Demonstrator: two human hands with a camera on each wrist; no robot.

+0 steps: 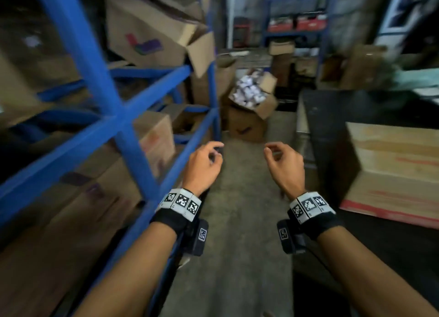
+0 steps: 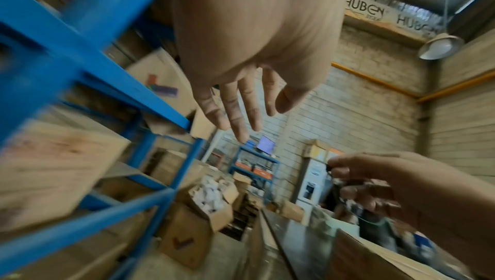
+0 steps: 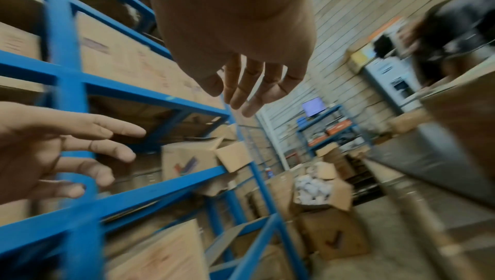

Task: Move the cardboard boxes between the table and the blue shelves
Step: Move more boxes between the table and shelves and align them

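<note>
The blue shelves (image 1: 99,84) fill the left side, and several cardboard boxes sit on them, one with a purple logo (image 1: 147,29) and one lower down (image 1: 154,141). On the right, a flat cardboard box (image 1: 394,171) lies on the dark table (image 1: 332,117). My left hand (image 1: 209,157) and right hand (image 1: 280,160) hang in the aisle between shelves and table, fingers loosely curled, holding nothing. The left wrist view shows the left hand (image 2: 241,104) empty with relaxed fingers. The right hand (image 3: 246,89) is likewise empty in the right wrist view.
An open box of white items (image 1: 251,95) sits on another box (image 1: 247,124) on the floor ahead, at the shelf's end. A second blue shelf (image 1: 297,27) stands at the back. A person (image 3: 455,36) is behind the table at the right. A concrete aisle (image 1: 237,245) runs forward.
</note>
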